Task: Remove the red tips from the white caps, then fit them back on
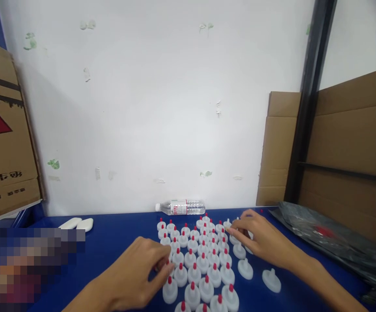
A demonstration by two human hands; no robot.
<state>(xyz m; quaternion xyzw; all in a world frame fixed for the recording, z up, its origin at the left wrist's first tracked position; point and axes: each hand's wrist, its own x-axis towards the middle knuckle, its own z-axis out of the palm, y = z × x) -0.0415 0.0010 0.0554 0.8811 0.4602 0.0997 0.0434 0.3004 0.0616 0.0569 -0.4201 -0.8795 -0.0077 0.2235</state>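
Many white round plastic caps with nozzles stand upright in loose rows on the blue table, most topped by a small red tip [194, 266]. My left hand [132, 271] is at the left edge of the rows, thumb and forefinger pinched around the red tip of one cap, which they partly cover. At the far right of the group, my right hand [259, 236] has its fingertips closed together beside a white cap without red [227, 223]; what they pinch is hidden. More bare white caps [245, 269] stand below that hand, one [271, 280] set apart.
A clear plastic bottle [181, 207] lies behind the caps against the white wall. Two white oval pieces [85, 225] rest at the back left of the blue table [116, 229]. Cardboard boxes [7, 130] flank the left; dark plastic bags [331, 242] lie along the right.
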